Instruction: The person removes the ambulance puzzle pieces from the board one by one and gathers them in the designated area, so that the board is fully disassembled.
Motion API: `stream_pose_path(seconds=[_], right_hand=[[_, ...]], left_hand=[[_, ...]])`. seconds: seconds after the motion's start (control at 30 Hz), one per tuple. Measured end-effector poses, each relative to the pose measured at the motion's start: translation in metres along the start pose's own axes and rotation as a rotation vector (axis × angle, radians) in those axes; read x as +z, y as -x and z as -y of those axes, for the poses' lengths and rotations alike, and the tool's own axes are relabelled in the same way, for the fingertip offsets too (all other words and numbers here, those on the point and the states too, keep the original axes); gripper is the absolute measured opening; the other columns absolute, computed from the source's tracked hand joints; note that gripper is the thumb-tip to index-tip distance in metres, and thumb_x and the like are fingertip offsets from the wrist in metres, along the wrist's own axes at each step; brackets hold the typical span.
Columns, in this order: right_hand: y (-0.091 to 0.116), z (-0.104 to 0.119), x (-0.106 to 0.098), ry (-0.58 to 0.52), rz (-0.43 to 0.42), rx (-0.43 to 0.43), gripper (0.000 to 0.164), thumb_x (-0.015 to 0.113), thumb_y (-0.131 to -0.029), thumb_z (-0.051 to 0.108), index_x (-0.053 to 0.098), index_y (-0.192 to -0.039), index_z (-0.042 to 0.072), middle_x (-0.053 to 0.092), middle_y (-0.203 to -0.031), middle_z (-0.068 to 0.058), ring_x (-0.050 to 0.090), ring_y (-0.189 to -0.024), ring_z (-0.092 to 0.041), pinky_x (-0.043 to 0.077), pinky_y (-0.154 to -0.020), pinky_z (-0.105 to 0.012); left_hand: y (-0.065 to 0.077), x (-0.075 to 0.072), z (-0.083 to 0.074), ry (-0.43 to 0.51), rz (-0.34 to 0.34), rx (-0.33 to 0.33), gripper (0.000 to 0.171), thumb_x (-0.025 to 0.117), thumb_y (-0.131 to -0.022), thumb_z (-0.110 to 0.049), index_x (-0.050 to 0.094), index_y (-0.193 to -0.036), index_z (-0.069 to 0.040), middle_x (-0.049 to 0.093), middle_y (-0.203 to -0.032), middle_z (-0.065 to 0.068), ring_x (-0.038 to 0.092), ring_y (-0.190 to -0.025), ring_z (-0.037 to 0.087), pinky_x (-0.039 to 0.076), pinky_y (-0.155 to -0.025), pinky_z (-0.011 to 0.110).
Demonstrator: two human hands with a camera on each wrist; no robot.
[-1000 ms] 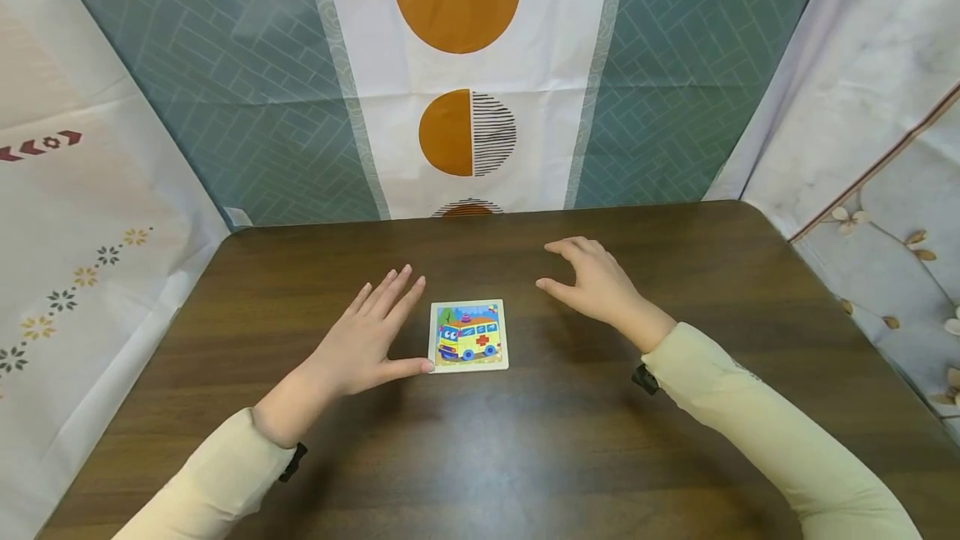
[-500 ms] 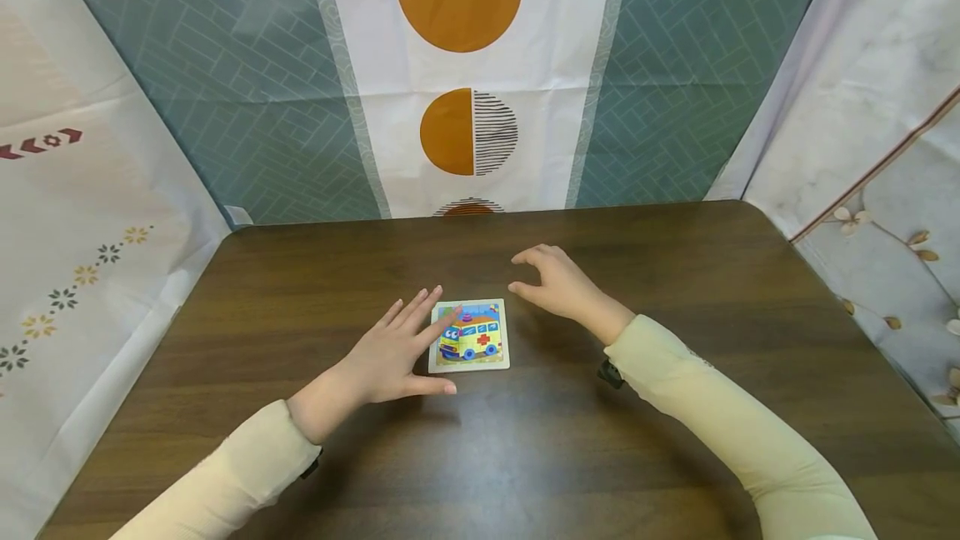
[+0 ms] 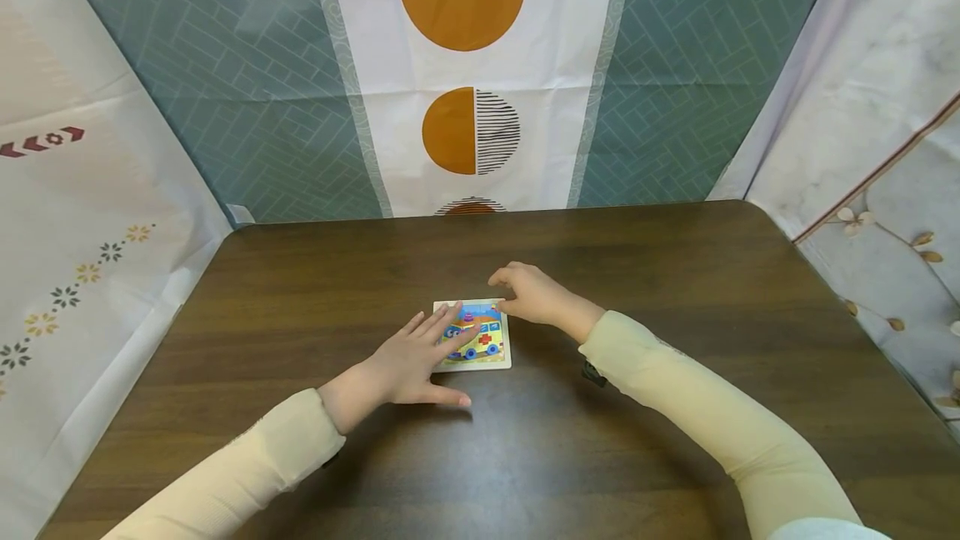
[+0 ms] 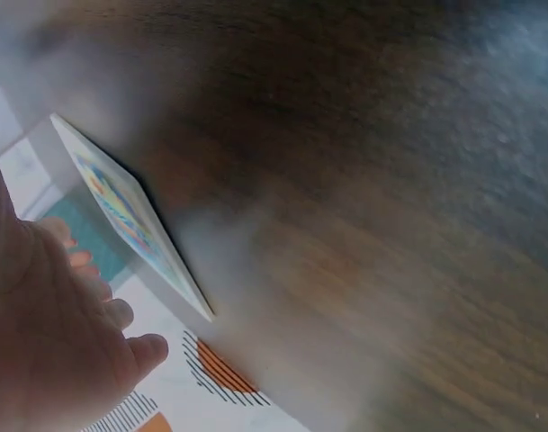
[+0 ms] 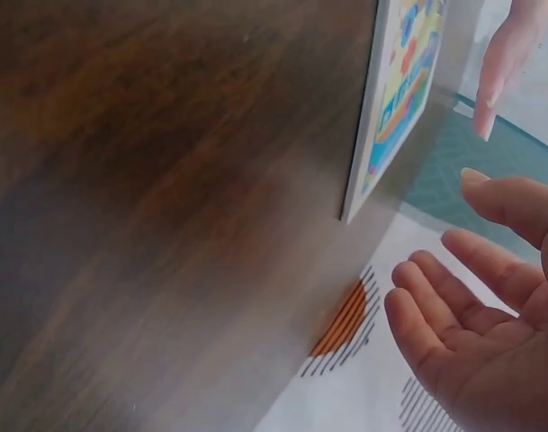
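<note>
Backdrop: teal cloth (image 3: 285, 65) with fine line patterns hangs beyond the board's far side; down its middle runs a white panel (image 3: 390, 148) printed with brown and striped rounds.
Side cloths: pale fabric with small flower motifs (image 3: 112, 182) well to the board's left, marbled fabric with a leafy branch (image 3: 847, 148) well to its right.
Table: dark brown, wood-grained table (image 3: 660, 265) reaching out on all sides of the board, with a bluish sheen on the near side.
Ambulance board: a small square board (image 3: 487, 340), pale-rimmed, lying flat and picture-up on the table between my two grips; it shows a yellow cartoon ambulance with blue wheels and a red cross.
My left grip: spread wide (image 3: 412, 365), fingers over the board's left part, thumb stretched past its near edge; my wrist view shows a gap between hand and board, so I hold nothing.
My right grip: loosely bent, thumb and fingers apart (image 3: 536, 298), hovering by the board's far right corner without touching it, holding nothing.
Sleeves: pale yellow (image 3: 247, 457) on both arms, coming in from the board's near left and near right.
Right cuff: a dark object (image 3: 592, 373) shows beneath it, to the board's right.
</note>
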State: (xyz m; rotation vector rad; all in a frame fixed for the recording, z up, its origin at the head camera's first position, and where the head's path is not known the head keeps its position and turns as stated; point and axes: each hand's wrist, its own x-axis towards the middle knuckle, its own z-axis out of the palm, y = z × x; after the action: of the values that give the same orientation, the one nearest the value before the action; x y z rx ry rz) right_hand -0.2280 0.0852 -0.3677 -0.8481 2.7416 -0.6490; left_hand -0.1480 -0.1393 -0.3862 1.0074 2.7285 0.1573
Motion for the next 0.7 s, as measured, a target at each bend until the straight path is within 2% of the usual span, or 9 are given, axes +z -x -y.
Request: stream_pose_path(seconds=[0.2, 0.33, 0.43, 0.6, 0.7], right_hand=[[-0.006, 0.0, 0.007, -0.009, 0.044, -0.007, 0.038, 0.067, -0.089, 0.011, 0.059, -0.123, -0.002, 0.061, -0.121, -0.015, 0.057, -0.115, -0.031, 0.047, -0.098, -0.042], [-0.009, 0.0, 0.012, -0.016, 0.075, 0.005, 0.037, 0.066, -0.088, 0.01, 0.06, -0.123, -0.002, 0.062, -0.117, -0.015, 0.06, -0.106, -0.028, 0.05, -0.093, -0.04], [-0.011, 0.0, 0.016, -0.008, 0.083, 0.017, 0.034, 0.067, -0.087, 0.009, 0.062, -0.119, -0.001, 0.063, -0.113, -0.014, 0.059, -0.099, -0.025, 0.051, -0.089, -0.038], [-0.016, 0.002, 0.022, 0.046, 0.095, 0.018, 0.032, 0.07, -0.086, 0.014, 0.066, -0.115, -0.001, 0.064, -0.112, -0.013, 0.059, -0.103, -0.025, 0.05, -0.092, -0.038], [-0.017, 0.003, 0.024, 0.068, 0.095, 0.017, 0.032, 0.071, -0.086, 0.015, 0.067, -0.113, -0.001, 0.063, -0.108, -0.013, 0.059, -0.099, -0.024, 0.05, -0.091, -0.036]], left_hand=[[-0.005, 0.006, -0.001, 0.039, 0.078, -0.026, 0.09, 0.049, -0.081, -0.074, 0.018, -0.153, -0.03, -0.001, -0.161, 0.009, 0.003, -0.148, 0.026, 0.009, -0.118, 0.052], [-0.008, 0.012, -0.001, 0.026, 0.118, -0.05, 0.089, 0.045, -0.081, -0.076, 0.014, -0.153, -0.034, -0.005, -0.161, 0.008, 0.0, -0.148, 0.027, 0.007, -0.118, 0.051], [-0.008, 0.015, -0.001, 0.013, 0.133, -0.066, 0.089, 0.044, -0.081, -0.077, 0.013, -0.152, -0.035, -0.005, -0.161, 0.008, 0.0, -0.148, 0.026, 0.007, -0.118, 0.05], [-0.008, 0.016, -0.001, 0.012, 0.142, -0.077, 0.088, 0.044, -0.082, -0.076, 0.013, -0.153, -0.035, -0.004, -0.161, 0.009, 0.001, -0.148, 0.026, 0.007, -0.118, 0.051], [-0.009, 0.015, -0.002, 0.004, 0.139, -0.075, 0.087, 0.044, -0.082, -0.076, 0.014, -0.152, -0.034, -0.002, -0.161, 0.01, 0.002, -0.148, 0.027, 0.008, -0.118, 0.051]])
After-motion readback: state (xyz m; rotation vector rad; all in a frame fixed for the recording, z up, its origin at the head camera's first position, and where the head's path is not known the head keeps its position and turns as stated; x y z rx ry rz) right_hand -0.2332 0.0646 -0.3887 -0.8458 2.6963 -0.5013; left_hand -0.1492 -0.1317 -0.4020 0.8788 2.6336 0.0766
